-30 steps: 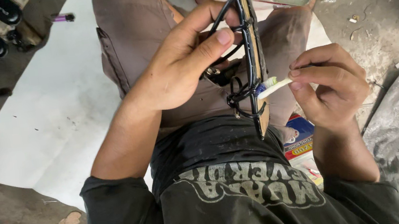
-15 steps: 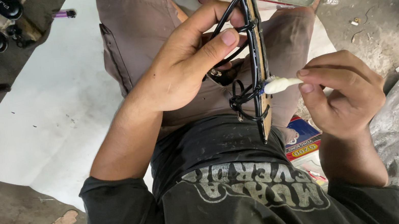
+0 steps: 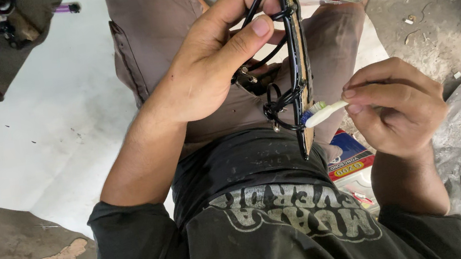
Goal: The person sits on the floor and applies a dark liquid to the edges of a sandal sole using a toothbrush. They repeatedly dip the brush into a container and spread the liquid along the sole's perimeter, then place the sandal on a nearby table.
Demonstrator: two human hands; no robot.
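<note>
Over the white sheet (image 3: 52, 129) and dusty floor, your left hand (image 3: 216, 66) stays clenched on the edge-on board with black wires (image 3: 295, 50) above your lap, while your right hand (image 3: 396, 104), pinching the toothbrush (image 3: 323, 113), has shifted its bristles lower against the board's near end.

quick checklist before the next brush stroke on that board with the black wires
1. Left hand grips the board firmly, thumb over the black wires: ok.
2. Right hand pinches the toothbrush handle between fingers and thumb: ok.
3. Bristles meet the board's edge near its lower end: ok.
4. Board held edge-on to the camera, so its face can be checked: not ok.
5. Wires clear of the bristles: cannot tell, a loop sits right beside the brush head.
6. Brush carrying any cleaner or liquid: cannot tell.
</note>
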